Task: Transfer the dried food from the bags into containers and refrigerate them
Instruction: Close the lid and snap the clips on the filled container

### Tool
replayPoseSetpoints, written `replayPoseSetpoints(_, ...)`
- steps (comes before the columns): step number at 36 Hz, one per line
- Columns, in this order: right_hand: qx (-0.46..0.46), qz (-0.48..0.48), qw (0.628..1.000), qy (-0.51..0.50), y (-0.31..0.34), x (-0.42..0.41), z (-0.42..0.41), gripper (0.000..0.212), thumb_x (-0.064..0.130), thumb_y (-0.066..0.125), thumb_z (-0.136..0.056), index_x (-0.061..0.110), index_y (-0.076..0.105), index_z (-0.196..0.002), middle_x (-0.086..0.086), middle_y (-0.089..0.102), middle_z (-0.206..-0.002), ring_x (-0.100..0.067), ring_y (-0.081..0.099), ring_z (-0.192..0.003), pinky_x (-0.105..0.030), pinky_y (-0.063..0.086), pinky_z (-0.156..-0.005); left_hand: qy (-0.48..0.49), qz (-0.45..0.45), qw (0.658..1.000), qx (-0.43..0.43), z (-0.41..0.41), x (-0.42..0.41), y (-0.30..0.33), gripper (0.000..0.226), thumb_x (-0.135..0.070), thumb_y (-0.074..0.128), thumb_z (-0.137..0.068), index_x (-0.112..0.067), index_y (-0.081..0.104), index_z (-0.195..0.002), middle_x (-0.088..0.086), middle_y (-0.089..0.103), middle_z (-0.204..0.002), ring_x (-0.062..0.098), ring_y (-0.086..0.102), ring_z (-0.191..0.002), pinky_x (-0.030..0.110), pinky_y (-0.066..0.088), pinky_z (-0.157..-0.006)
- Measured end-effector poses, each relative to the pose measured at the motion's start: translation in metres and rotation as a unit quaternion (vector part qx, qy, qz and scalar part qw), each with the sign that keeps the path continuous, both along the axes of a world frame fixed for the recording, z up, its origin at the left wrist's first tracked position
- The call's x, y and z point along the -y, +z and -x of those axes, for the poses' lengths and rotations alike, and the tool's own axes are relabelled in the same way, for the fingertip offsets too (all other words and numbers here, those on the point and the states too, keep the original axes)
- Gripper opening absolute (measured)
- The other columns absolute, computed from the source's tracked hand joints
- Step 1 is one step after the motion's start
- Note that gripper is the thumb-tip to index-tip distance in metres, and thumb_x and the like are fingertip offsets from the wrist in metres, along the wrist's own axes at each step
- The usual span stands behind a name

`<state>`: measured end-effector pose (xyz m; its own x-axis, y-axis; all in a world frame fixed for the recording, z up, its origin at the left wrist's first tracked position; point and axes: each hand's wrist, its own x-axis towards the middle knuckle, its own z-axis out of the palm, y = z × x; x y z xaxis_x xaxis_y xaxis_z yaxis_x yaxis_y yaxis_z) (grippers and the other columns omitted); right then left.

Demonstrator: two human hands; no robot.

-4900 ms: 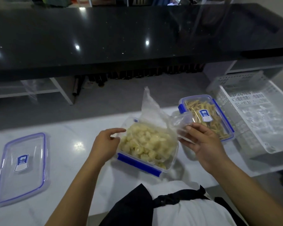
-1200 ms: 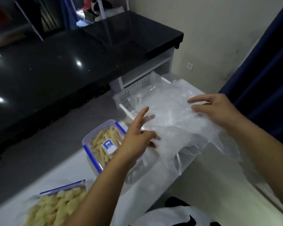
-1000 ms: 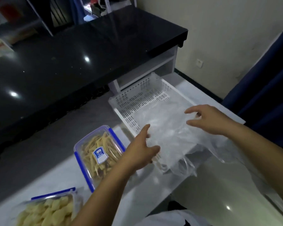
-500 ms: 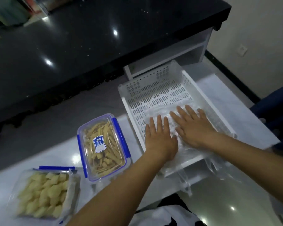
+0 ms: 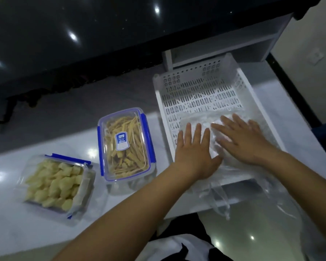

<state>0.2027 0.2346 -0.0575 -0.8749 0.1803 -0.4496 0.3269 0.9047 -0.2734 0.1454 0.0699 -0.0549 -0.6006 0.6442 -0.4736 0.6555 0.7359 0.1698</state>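
Note:
Both my hands lie flat, fingers spread, on an empty clear plastic bag (image 5: 222,187) inside a white perforated basket (image 5: 199,87). My left hand (image 5: 194,153) presses its near left part, my right hand (image 5: 241,140) sits just to the right. The bag's handles hang over the basket's front edge. Left of the basket stands a lidded clear container with blue clips (image 5: 124,142), full of yellow dried strips. Further left, an uncovered container (image 5: 54,182) holds pale dried chunks.
The white counter (image 5: 11,228) carries both containers and the basket. A black glossy countertop (image 5: 83,31) runs across the back, with a white shelf unit (image 5: 224,48) under its right end. My white and black clothing shows at the bottom.
I carried the empty bag from the open container to the basket and laid it down. Since half a second ago both hands stay pressed flat on it, barely shifted.

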Motion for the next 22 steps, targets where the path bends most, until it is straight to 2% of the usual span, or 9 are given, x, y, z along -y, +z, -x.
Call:
replayPoseSetpoints(2,-0.046,0.036,0.997,-0.042,0.025,0.004,0.000,0.072,0.072,0.013,-0.087,0.046,0.025,-0.153,0.009,0.013,-0.167,-0.019,0.002,-0.155,-0.054,0.002,-0.123,0.016,-0.081,0.996,-0.017,0.004,0.018,0.020,0.084,-0.067,0.029,-0.098,-0.027,-0.014,-0.158,0.000,-0.025,-0.165,0.027,-0.034,-0.147,0.045,-0.023,-0.116)
replayPoseSetpoints(5,-0.117,0.086,0.987,-0.065,0.061,0.025,0.002,0.071,0.074,0.027,-0.082,0.046,0.039,-0.147,0.012,0.027,-0.162,-0.016,0.013,-0.153,-0.051,0.011,-0.123,0.072,-0.182,0.980,-0.038,0.011,0.066,0.048,0.080,-0.066,0.033,-0.096,-0.039,-0.011,-0.157,-0.008,-0.021,-0.166,0.018,-0.030,-0.148,0.036,-0.025,-0.113)
replayPoseSetpoints(8,-0.177,0.157,0.970,-0.063,0.092,0.068,0.007,0.064,0.068,0.040,-0.084,0.044,0.046,-0.143,0.018,0.036,-0.156,-0.004,0.020,-0.147,-0.036,0.014,-0.120,0.151,-0.191,0.968,-0.056,0.017,0.131,0.062,0.082,-0.069,0.037,-0.093,-0.044,-0.011,-0.155,-0.010,-0.016,-0.167,0.015,-0.026,-0.150,0.037,-0.018,-0.117)
replayPoseSetpoints(12,-0.202,0.221,0.954,0.008,0.106,0.150,0.019,0.071,0.068,0.047,-0.080,0.039,0.046,-0.145,0.014,0.035,-0.157,-0.007,0.020,-0.149,-0.036,0.015,-0.122,0.268,-0.189,0.940,-0.099,0.018,0.228,0.060,0.089,-0.069,0.043,-0.085,-0.037,0.003,-0.158,-0.003,-0.006,-0.168,0.017,-0.016,-0.153,0.045,-0.001,-0.124)
replayPoseSetpoints(15,-0.187,0.216,0.953,0.101,0.092,0.214,0.027,0.075,0.059,0.064,-0.085,0.041,0.033,-0.151,0.010,0.023,-0.163,-0.008,0.006,-0.151,-0.030,0.005,-0.121,0.365,-0.186,0.904,-0.121,0.008,0.290,0.049,0.091,-0.065,0.058,-0.086,-0.032,0.014,-0.158,0.007,0.002,-0.168,0.026,-0.005,-0.154,0.050,0.006,-0.121)
replayPoseSetpoints(17,-0.144,0.186,0.957,0.168,0.075,0.258,0.034,0.090,0.063,0.062,-0.084,0.049,0.009,-0.154,0.009,0.000,-0.167,-0.012,-0.013,-0.152,-0.041,-0.002,-0.124,0.426,-0.186,0.877,-0.124,0.001,0.325,0.037,0.093,-0.058,0.066,-0.084,-0.025,0.020,-0.158,0.014,0.005,-0.167,0.031,0.000,-0.154,0.053,0.010,-0.120)
replayPoseSetpoints(19,-0.118,0.143,0.959,0.216,0.056,0.303,0.045,0.103,0.070,0.059,-0.081,0.054,-0.017,-0.149,0.012,-0.022,-0.164,-0.014,-0.026,-0.150,-0.049,-0.009,-0.123,0.466,-0.190,0.857,-0.115,-0.004,0.363,0.026,0.093,-0.058,0.060,-0.083,-0.022,0.018,-0.158,0.015,0.004,-0.167,0.032,0.002,-0.154,0.050,0.010,-0.121)
replayPoseSetpoints(22,-0.115,0.082,0.959,0.245,0.032,0.357,0.065,0.117,0.080,0.059,-0.073,0.054,-0.033,-0.142,0.008,-0.034,-0.161,-0.019,-0.035,-0.146,-0.052,-0.017,-0.118,0.497,-0.215,0.838,-0.070,-0.003,0.410,0.011,0.093,-0.050,0.065,-0.090,-0.025,0.009,-0.159,0.009,-0.003,-0.168,0.026,-0.003,-0.154,0.046,0.008,-0.123)
